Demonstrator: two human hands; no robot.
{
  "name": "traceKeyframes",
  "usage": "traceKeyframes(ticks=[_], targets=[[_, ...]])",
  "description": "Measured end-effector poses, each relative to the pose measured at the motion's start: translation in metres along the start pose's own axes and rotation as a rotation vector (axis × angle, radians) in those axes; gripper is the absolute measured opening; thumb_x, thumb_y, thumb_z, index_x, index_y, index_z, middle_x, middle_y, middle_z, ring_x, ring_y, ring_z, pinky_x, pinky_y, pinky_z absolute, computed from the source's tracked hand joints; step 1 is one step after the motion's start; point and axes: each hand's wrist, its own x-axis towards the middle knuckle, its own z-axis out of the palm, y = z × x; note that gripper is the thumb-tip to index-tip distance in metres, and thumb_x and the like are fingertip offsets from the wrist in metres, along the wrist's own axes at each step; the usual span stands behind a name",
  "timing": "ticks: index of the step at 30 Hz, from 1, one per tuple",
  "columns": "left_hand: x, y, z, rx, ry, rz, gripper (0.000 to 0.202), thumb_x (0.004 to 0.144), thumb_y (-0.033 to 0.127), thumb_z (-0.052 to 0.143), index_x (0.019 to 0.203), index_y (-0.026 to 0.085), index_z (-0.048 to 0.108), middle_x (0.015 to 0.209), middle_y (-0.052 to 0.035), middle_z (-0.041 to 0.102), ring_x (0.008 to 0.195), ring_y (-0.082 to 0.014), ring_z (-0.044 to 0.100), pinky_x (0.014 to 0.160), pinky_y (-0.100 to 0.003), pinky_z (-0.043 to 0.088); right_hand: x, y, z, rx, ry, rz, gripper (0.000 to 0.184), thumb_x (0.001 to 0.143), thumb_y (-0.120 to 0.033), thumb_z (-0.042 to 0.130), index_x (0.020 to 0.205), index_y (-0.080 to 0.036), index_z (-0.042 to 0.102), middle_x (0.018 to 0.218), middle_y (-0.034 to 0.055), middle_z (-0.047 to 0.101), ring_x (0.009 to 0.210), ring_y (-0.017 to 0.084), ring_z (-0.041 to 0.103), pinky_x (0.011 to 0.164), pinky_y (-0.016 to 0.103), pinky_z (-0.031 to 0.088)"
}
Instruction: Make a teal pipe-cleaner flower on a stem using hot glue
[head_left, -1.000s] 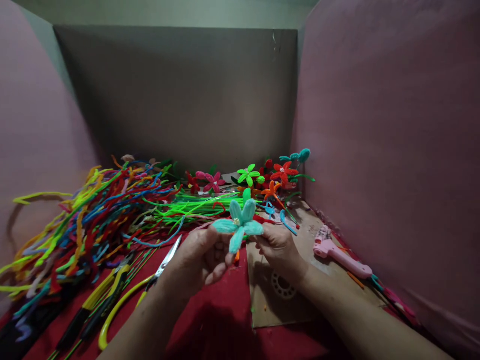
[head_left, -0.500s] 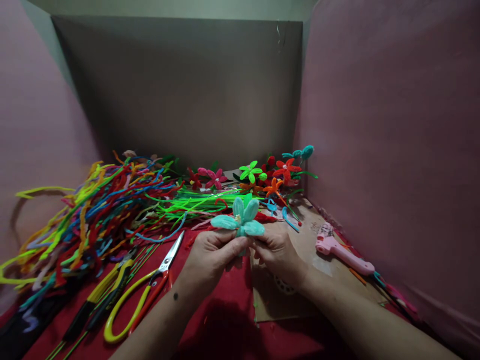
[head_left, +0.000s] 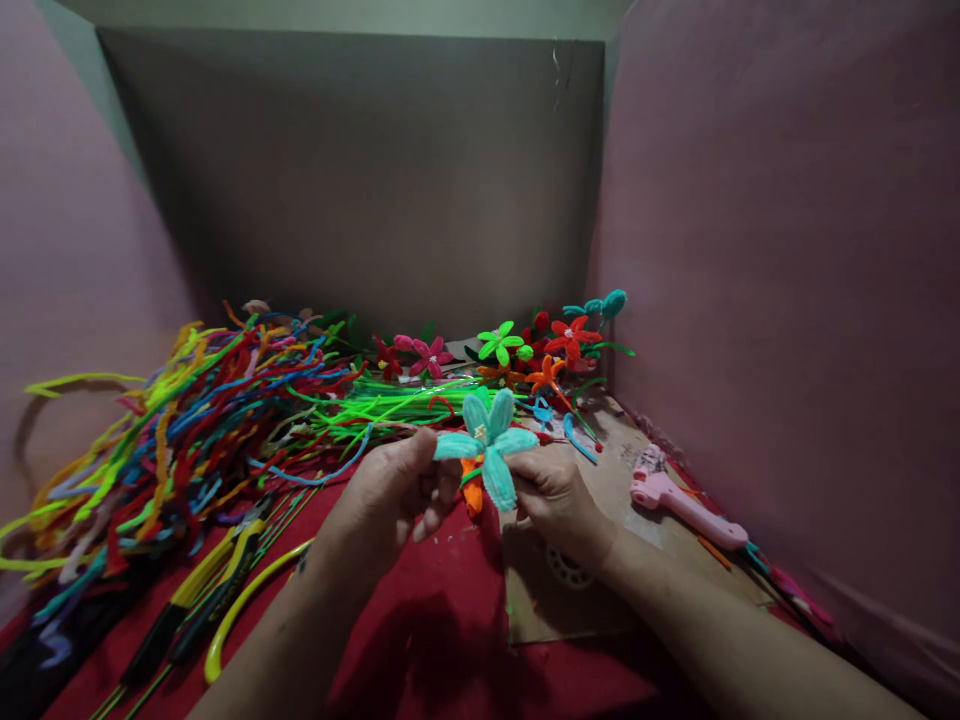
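Observation:
A turquoise pipe-cleaner flower [head_left: 499, 475] with several petals and a pale yellow centre faces me in the middle of the head view. My right hand [head_left: 559, 500] is closed behind its right petals, gripping it; the exact hold is partly hidden. My left hand [head_left: 382, 495] is at the flower's left side, thumb by the tip of the left petal and fingers loosely curled and apart. Just under the flower shows an orange pipe-cleaner piece [head_left: 472, 492] with a bit of green stem; what supports it is hidden.
Loose coloured pipe cleaners [head_left: 217, 430] are heaped at left, beside green stems [head_left: 405, 400]. Yellow-black pliers [head_left: 199, 590] and yellow-handled scissors [head_left: 236, 600], partly behind my left arm, lie on red cloth. Finished flowers [head_left: 574, 338] stand behind. A pink glue gun [head_left: 690, 510] rests on cardboard [head_left: 547, 620] at right.
My left hand has moved left off the flower's base and loosened. The flower has turned its front more toward me, and the orange piece below it has come into view.

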Motion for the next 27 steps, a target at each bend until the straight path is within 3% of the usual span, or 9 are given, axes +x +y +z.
traceKeyframes(ticks=[3, 6, 14, 17, 20, 23, 27], targets=[[-0.002, 0.002, 0.002, -0.065, 0.019, -0.071, 0.040, 0.075, 0.049, 0.057, 0.058, 0.013, 0.056, 0.046, 0.0020, 0.047, 0.033, -0.0041, 0.034, 0.033, -0.017, 0.021, -0.001, 0.000, 0.000, 0.002, -0.005, 0.005, 0.021, 0.075, -0.006, 0.048, 0.059, -0.017, 0.057, 0.049, -0.0038, 0.045, 0.048, 0.009, 0.043, 0.052, 0.021, 0.039], [-0.003, -0.001, 0.004, -0.095, -0.054, -0.096, 0.028, 0.076, 0.038, 0.061, 0.064, 0.013, 0.060, 0.053, 0.0007, 0.054, 0.035, -0.0032, 0.037, 0.034, -0.016, 0.022, -0.003, 0.000, 0.002, 0.069, -0.012, 0.065, 0.021, 0.073, -0.003, 0.046, 0.063, -0.017, 0.058, 0.054, -0.0030, 0.050, 0.050, 0.009, 0.047, 0.051, 0.021, 0.040], [-0.002, -0.007, 0.002, -0.043, -0.159, -0.063, 0.022, 0.076, 0.032, 0.061, 0.070, 0.011, 0.067, 0.062, -0.0045, 0.060, 0.044, -0.0064, 0.047, 0.039, -0.017, 0.031, -0.006, -0.001, 0.004, 0.226, -0.041, 0.147, 0.015, 0.077, -0.012, 0.051, 0.066, -0.015, 0.061, 0.054, -0.0018, 0.054, 0.046, 0.009, 0.051, 0.044, 0.019, 0.042], [-0.003, -0.005, -0.002, -0.054, -0.224, -0.047, 0.018, 0.071, 0.029, 0.064, 0.076, 0.012, 0.068, 0.068, -0.0054, 0.061, 0.045, -0.0074, 0.048, 0.039, -0.018, 0.033, -0.006, -0.001, 0.003, 0.247, -0.045, 0.140, 0.014, 0.076, -0.012, 0.051, 0.069, -0.015, 0.062, 0.056, -0.0021, 0.055, 0.045, 0.008, 0.050, 0.042, 0.018, 0.041], [-0.003, -0.007, 0.000, -0.038, -0.316, -0.125, 0.018, 0.062, 0.017, 0.065, 0.078, 0.011, 0.068, 0.067, -0.0065, 0.063, 0.045, -0.0088, 0.049, 0.038, -0.018, 0.033, -0.003, -0.003, 0.002, 0.234, -0.026, 0.122, 0.018, 0.077, -0.013, 0.050, 0.062, -0.016, 0.060, 0.055, -0.0021, 0.052, 0.045, 0.008, 0.048, 0.044, 0.019, 0.041], [-0.003, -0.017, 0.013, -0.025, -0.283, -0.137, 0.017, 0.062, 0.013, 0.062, 0.078, 0.013, 0.067, 0.068, -0.0052, 0.062, 0.047, -0.0096, 0.051, 0.039, -0.018, 0.035, -0.001, -0.005, 0.000, 0.184, 0.006, 0.068, 0.023, 0.077, -0.015, 0.050, 0.055, -0.017, 0.055, 0.056, -0.0015, 0.051, 0.052, 0.010, 0.048, 0.054, 0.022, 0.043], [-0.004, -0.027, 0.033, 0.005, -0.145, -0.032, 0.010, 0.070, 0.025, 0.062, 0.073, 0.015, 0.064, 0.054, -0.0008, 0.056, 0.041, -0.0093, 0.046, 0.039, -0.020, 0.034, 0.000, -0.007, -0.001, 0.151, 0.017, 0.025, 0.019, 0.077, -0.015, 0.050, 0.060, -0.017, 0.057, 0.060, -0.0012, 0.050, 0.058, 0.011, 0.047, 0.059, 0.023, 0.042]])
